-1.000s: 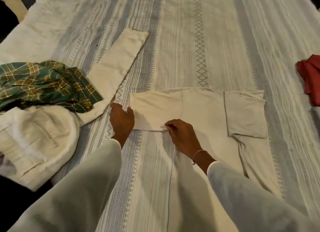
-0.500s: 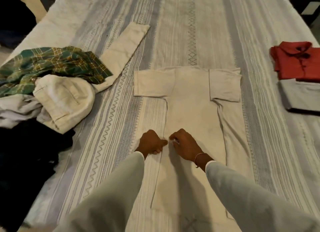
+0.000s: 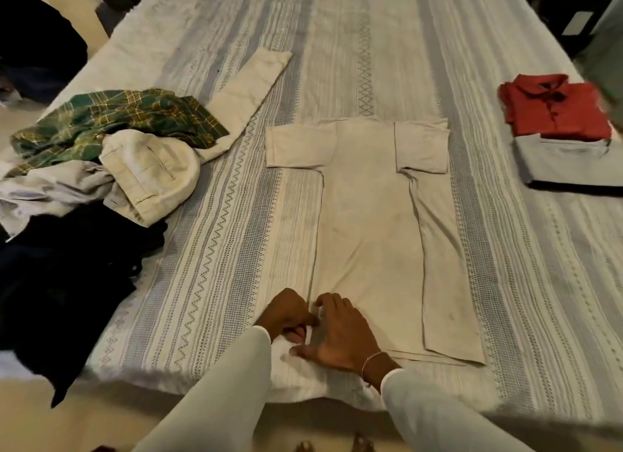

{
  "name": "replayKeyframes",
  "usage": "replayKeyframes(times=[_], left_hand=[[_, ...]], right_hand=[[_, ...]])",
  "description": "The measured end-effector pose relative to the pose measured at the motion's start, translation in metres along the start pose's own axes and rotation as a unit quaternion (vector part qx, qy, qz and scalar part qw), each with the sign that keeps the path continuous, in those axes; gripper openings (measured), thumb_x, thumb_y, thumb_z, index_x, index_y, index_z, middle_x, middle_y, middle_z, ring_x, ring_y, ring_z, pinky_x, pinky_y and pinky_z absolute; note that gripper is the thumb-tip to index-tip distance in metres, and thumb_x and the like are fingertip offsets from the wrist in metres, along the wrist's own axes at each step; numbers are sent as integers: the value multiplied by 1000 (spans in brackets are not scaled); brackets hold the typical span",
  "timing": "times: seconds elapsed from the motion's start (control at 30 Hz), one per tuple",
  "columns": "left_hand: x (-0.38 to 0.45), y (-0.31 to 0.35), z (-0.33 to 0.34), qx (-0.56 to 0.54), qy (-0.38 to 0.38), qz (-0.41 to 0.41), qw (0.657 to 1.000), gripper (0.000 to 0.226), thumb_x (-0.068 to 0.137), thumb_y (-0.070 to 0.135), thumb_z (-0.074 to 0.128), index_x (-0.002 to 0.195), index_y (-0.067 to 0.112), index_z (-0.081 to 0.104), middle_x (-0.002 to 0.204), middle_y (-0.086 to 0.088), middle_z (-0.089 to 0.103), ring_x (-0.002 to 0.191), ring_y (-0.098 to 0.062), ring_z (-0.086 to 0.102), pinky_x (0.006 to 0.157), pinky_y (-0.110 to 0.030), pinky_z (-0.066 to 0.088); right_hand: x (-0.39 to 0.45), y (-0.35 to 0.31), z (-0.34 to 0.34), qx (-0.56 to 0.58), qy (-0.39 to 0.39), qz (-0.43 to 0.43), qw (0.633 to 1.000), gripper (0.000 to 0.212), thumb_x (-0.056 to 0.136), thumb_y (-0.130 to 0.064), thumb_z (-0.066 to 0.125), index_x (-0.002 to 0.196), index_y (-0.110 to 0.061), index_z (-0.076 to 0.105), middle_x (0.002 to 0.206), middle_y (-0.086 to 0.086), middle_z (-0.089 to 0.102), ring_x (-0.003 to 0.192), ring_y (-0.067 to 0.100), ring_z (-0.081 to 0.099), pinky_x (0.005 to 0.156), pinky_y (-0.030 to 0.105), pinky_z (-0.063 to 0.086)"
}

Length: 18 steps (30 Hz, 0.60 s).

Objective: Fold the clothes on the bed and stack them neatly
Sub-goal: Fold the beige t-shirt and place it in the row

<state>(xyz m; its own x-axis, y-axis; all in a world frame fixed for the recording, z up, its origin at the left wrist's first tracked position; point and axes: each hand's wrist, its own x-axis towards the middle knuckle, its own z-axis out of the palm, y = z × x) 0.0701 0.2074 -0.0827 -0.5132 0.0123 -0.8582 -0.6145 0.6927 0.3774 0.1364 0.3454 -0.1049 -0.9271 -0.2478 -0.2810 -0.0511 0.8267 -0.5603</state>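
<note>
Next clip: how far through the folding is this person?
Done: a red shirt lies folded on top of a grey one at the right. In hand: the beige shirt lies flat with its right side and sleeve folded in, and the left hand and right hand are at its lower left edge. Left: the pile at the left, unfolded, with plaid, cream and dark clothes.

Showing dim, warm indoor lighting with soft, faint shadows. Blurring at the far right edge and slightly throughout. Bending straight bedspread (image 3: pixel 371 47) stripes outward near the edges. Losing detail in the dark clothing (image 3: pixel 67 276) at left.
</note>
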Motion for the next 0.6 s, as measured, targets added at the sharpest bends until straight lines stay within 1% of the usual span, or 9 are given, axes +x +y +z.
replayKeyframes(times=[0.03, 0.1, 0.13, 0.2, 0.27, 0.37, 0.43, 0.5, 0.6], left_hand=[[-3, -4, 0, -9, -7, -2, 1000, 18, 92, 12, 72, 85, -2, 64, 65, -14, 62, 47, -18, 61, 47, -26, 56], [-7, -13, 0, -24, -17, 1, 1000, 20, 94, 16, 70, 86, -2, 65, 68, -13, 63, 52, -18, 62, 51, -26, 56], [-7, -17, -1, -29, -23, 3, 999, 20, 95, 15, 69, 86, -2, 65, 68, -13, 63, 54, -18, 61, 52, -27, 56], [-11, -24, -2, -37, -30, 8, 999, 18, 94, 11, 68, 81, 0, 64, 67, -13, 61, 54, -19, 58, 51, -28, 53], [-13, -26, -4, -41, -35, 10, 998, 15, 92, 8, 66, 79, 1, 64, 67, -13, 60, 51, -19, 54, 50, -28, 49], [-15, -23, -10, -26, -36, 2, 999, 12, 91, 11, 64, 85, 1, 68, 73, -14, 64, 57, -21, 57, 53, -28, 52], [-14, -18, -15, -16, -33, 1, 999, 14, 89, 15, 63, 85, 3, 69, 73, -12, 65, 59, -21, 58, 54, -27, 51], [-9, -12, -18, -34, -9, 7, 999, 16, 86, 19, 63, 82, 5, 69, 69, -10, 65, 58, -21, 58, 53, -26, 48], [8, 1, -16, -93, 75, 41, 992, 23, 82, 24, 69, 79, 1, 70, 63, -12, 67, 52, -22, 60, 50, -26, 47]], right_hand=[[-7, -5, 9, -20, 8, 1, 1000, 84, 66, -82, 62, 121, -22, 47, 112, -5, 51, 96, 17, 50, 84, 32, 48], [-20, -13, 28, -30, 45, 3, 999, 62, 81, -65, 62, 121, -20, 49, 112, -1, 57, 94, 19, 56, 80, 30, 50], [-23, -15, 36, -31, 73, -1, 997, 48, 87, -56, 60, 117, -19, 51, 106, 1, 62, 89, 21, 59, 74, 30, 49], [-29, -17, 47, -30, 128, -4, 991, 25, 89, -38, 64, 103, -20, 52, 86, 1, 66, 70, 22, 62, 59, 31, 48], [-31, -21, 47, -41, 166, -2, 985, 22, 83, -30, 72, 92, -22, 54, 73, -3, 63, 58, 18, 59, 50, 29, 47], [-26, -26, 42, -68, 175, 2, 982, 26, 76, -31, 78, 90, -21, 59, 77, -3, 62, 63, 15, 55, 53, 26, 46], [-23, -23, 41, -41, 170, 2, 985, 19, 82, -30, 74, 91, -19, 61, 81, 1, 64, 67, 18, 58, 55, 28, 46], [-20, -20, 42, 8, 159, 7, 987, 13, 95, -29, 62, 95, -16, 63, 87, 4, 65, 74, 22, 60, 63, 31, 46], [-22, -21, 40, 84, 169, 53, 981, 20, 99, -37, 55, 96, -18, 61, 89, 1, 64, 77, 15, 55, 67, 21, 40]])
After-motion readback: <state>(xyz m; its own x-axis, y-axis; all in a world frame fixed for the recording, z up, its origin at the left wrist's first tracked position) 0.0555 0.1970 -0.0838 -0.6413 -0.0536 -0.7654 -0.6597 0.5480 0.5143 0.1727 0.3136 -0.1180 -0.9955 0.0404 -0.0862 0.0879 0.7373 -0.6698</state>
